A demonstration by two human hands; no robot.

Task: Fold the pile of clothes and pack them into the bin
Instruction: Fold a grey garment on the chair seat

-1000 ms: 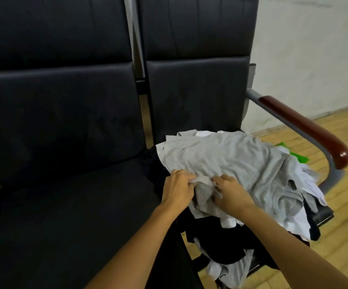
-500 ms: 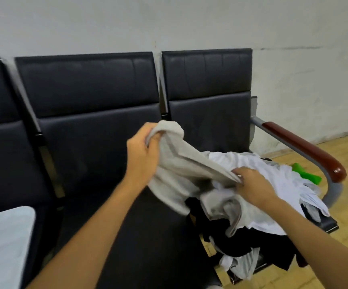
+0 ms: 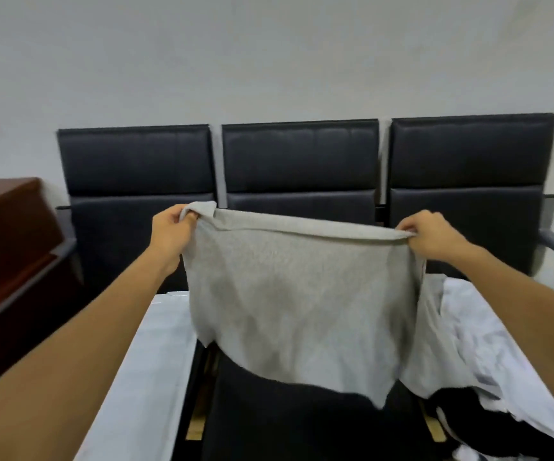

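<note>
Left hand [image 3: 169, 227]: pinches the shirt's top corner at 10 o'clock, fingers curled round the hem.
Shirt [image 3: 299, 294]: soft grey knit, held spread in mid-air over the middle seat [image 3: 285, 424] (lower edge hangs ragged and uneven).
Right hand [image 3: 430, 234]: grips the opposite corner at 2 o'clock.
Pile [image 3: 488, 354]: white and black clothes, crumpled, at 4 o'clock.
Bin: not in view.
Advice: keep the top edge taut and level, then lay the shirt flat on the smooth black seat before folding.
</note>
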